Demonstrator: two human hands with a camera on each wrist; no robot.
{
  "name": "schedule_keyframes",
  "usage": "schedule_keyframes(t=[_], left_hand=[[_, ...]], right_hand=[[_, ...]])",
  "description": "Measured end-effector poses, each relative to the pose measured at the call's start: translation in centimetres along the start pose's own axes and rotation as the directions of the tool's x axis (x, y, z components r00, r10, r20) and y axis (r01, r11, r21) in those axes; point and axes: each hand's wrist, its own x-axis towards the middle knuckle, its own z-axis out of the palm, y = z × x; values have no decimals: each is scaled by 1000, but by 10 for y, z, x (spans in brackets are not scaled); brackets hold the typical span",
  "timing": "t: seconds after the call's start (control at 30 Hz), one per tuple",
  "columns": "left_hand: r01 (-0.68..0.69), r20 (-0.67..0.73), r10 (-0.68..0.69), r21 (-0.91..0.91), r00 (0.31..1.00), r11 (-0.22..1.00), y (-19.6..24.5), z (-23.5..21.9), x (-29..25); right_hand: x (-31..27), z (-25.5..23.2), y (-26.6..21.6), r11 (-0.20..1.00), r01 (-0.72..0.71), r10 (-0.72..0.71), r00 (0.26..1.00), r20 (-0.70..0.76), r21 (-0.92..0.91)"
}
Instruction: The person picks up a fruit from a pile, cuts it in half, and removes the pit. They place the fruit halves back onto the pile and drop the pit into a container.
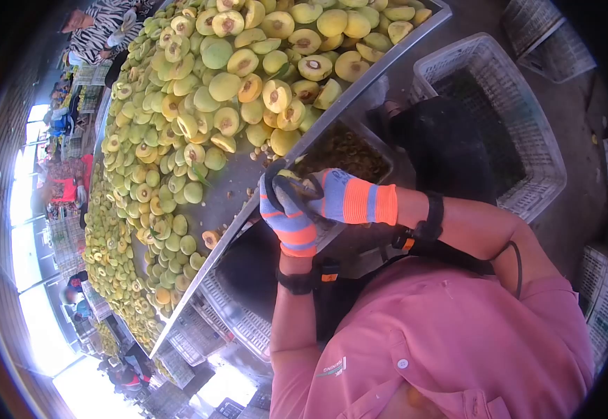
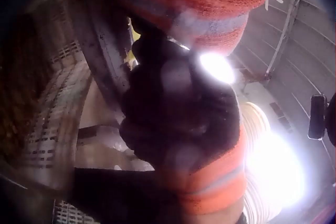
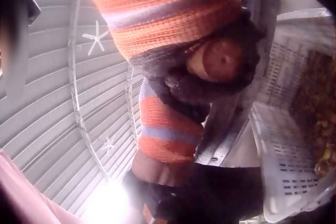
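In the head view, my gloved left hand [image 1: 288,218] and right hand [image 1: 342,195] meet at the metal table's edge [image 1: 244,213]. Dark-coated fingers of both hands curl around a yellow-green fruit [image 1: 286,174]. The right wrist view shows a round, brownish cut face of fruit [image 3: 223,59] framed by the dark fingers of my right hand [image 3: 210,66], with my left cuff below. Both dark palms bunch together in the left wrist view, my left hand [image 2: 168,71] uppermost; yellow fruit shows behind the fingers. Whether they grip one piece or two is unclear.
Halved yellow-green fruits [image 1: 206,91] cover much of the table, with loose pits near the hands. A container of brown pieces [image 1: 349,153] stands below the edge. A large plastic crate [image 1: 538,146] is at the right; other people are beyond the table.
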Motion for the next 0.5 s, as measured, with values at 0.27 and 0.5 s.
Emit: schedule_keyframes(t=[0.27,0.5], left_hand=[[-25,52,17,166,998,986,3,-11,-1],[-40,50,42,-38,998,998,-7,-11,12]], right_hand=[[14,5,29,906,264,-261,964,54,-331],[-2,-7,-16,993,-49,51,999,-18,110]])
